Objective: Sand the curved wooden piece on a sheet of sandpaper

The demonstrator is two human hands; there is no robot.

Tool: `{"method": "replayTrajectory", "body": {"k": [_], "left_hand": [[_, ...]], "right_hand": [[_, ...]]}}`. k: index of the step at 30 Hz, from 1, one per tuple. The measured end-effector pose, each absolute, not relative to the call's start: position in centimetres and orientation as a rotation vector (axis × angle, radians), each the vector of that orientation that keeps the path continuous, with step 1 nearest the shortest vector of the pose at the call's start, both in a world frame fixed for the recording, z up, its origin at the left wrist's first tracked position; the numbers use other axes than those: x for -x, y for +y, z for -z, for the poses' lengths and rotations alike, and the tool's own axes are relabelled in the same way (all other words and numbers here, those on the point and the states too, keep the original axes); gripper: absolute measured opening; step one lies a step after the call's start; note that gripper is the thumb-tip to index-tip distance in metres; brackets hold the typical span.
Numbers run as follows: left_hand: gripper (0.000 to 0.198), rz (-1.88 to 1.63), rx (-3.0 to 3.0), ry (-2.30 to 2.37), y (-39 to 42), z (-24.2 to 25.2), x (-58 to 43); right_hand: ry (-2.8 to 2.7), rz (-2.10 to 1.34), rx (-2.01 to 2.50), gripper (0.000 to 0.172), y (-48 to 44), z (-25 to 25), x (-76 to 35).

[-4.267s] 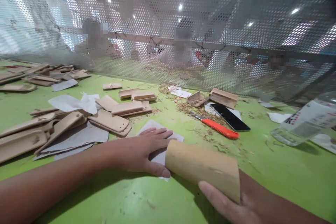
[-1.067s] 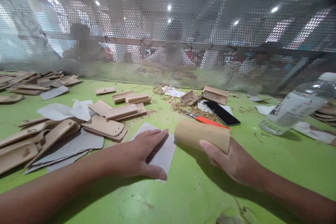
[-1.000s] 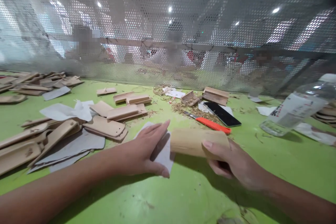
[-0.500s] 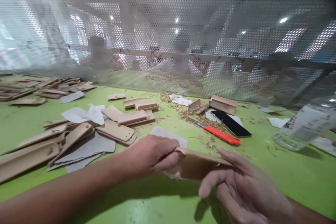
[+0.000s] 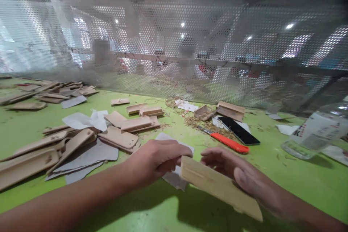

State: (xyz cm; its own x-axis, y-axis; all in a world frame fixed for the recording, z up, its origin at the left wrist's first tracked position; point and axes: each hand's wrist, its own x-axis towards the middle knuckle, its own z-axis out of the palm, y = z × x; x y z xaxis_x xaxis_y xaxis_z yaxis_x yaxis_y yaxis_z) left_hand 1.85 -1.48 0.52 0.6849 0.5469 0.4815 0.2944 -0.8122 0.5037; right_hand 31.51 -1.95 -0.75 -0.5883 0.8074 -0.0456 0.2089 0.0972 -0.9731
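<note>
My right hand [image 5: 239, 174] holds a flat, pale bamboo piece [image 5: 220, 186] tilted on edge just above the green table [image 5: 299, 185]. The fingers lie along its far face and the thumb shows over its top edge. My left hand [image 5: 160, 157] is closed in a pinch on a grey sheet of sandpaper [image 5: 174, 177] at the left end of the bamboo piece. The sheet hangs partly lifted off the table, and part of it is hidden behind my fingers.
Several bamboo pieces [image 5: 119, 137] and grey sheets [image 5: 89, 154] lie at the left. An orange-handled knife [image 5: 228, 142], a black phone [image 5: 239, 135], shavings and a plastic bottle [image 5: 315, 132] sit further back and right. A perforated metal screen [image 5: 174, 43] closes off the far edge; people sit behind it.
My left hand lay flat on the sandpaper, then closed on it and lifted it. My right hand turned the bamboo piece from curved face up to on edge and drew it nearer.
</note>
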Motion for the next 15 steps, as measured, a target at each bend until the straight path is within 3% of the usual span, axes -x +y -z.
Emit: {"method": "replayTrajectory", "body": {"k": [4,12,15], "left_hand": [[0.024,-0.9,-2.564,0.672,-1.7,-0.8,-2.1],[0.03,-0.795,-2.418,0.699,-2.2,-1.5,-2.7],[0.034,-0.727,-2.321,0.649,-2.3,-1.7,-2.7]], "right_hand": [[-1.967,-1.683,1.069,0.09,-4.9,0.9,-31.6],[-1.581,-2.173,0.89,0.092,-5.0,0.9,-30.2],[-1.516,-2.231,0.984,0.08,-5.2,0.2,-29.9]]}}
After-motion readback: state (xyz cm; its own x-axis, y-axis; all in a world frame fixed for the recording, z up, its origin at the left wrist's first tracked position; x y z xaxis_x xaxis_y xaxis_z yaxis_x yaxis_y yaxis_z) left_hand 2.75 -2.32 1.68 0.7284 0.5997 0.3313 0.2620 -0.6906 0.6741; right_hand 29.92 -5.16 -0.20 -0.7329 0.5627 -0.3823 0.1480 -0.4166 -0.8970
